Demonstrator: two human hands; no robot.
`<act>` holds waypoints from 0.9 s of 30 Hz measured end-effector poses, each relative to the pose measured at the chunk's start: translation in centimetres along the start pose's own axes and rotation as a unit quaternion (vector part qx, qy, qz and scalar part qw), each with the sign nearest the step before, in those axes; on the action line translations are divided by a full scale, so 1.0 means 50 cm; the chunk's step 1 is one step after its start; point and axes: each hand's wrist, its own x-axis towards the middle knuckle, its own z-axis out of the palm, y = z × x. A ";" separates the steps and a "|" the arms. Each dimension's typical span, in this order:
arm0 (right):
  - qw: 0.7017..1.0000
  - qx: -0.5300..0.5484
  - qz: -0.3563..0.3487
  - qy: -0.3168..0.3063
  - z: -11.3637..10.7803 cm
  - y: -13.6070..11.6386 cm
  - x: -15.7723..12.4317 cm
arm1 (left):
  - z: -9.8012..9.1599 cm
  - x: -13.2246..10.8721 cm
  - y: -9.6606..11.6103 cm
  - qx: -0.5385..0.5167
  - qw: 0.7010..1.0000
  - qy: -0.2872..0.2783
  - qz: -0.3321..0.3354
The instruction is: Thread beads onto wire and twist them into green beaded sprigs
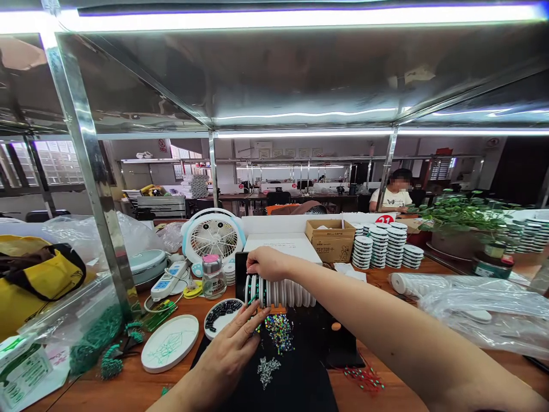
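My right hand rests on the left end of a row of white discs standing on edge, its fingers curled over the top. My left hand comes in from below, with fingertips reaching the row's lower edge. Just left of those fingers sits a round white dish of dark beads. Below the row, a heap of multicoloured beaded pins and a small heap of silvery pins lie on a black mat. The row's left end is partly hidden by my hands.
A pink-lidded glass jar, desk fan, and power strip stand behind my hands. Stacks of white discs stand to the right, beside a cardboard box. Plastic sheeting lies right; a steel shelf upright stands left.
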 end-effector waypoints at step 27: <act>0.995 -0.062 -0.052 0.061 0.034 -0.004 -0.020 | -0.023 0.016 0.013 -0.001 1.000 0.001 -0.002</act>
